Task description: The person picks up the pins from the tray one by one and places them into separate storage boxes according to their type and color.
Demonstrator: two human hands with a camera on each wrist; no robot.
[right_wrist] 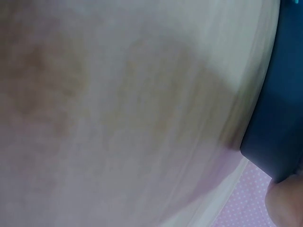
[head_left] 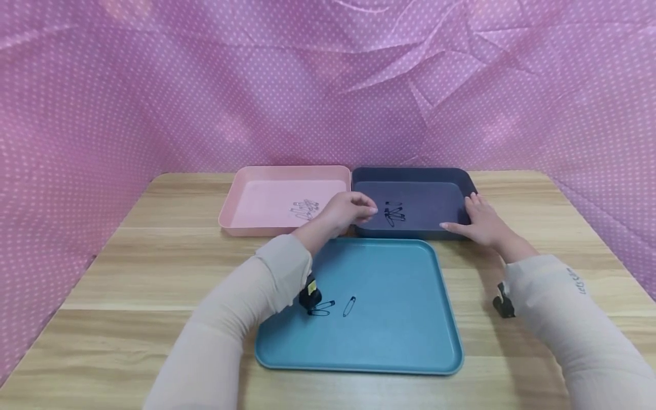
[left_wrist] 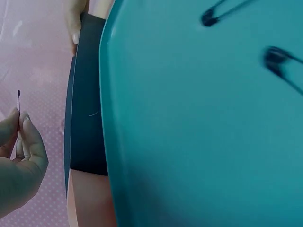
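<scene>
My left hand point(head_left: 344, 213) is raised between the pink tray point(head_left: 228, 213) and the dark blue tray point(head_left: 435, 199). Its thumb and fingertips pinch a thin safety pin point(left_wrist: 18, 101), seen nearly edge-on in the left wrist view. At the dark blue tray's front right corner rests my right hand point(head_left: 482, 223), fingers spread along the right rim and thumb at the front rim. Several black safety pins point(head_left: 394, 214) lie in the dark blue tray, and several silvery ones point(head_left: 306, 209) in the pink tray. Loose black safety pins point(head_left: 349, 306) lie on the teal tray point(head_left: 389, 341).
Pink and dark blue trays stand side by side at the back of the wooden table point(head_left: 169, 273), with the teal tray in front of them. A pink dotted cloth point(head_left: 307, 102) hangs behind. Black wrist cameras point(head_left: 504, 303) show under both sleeves.
</scene>
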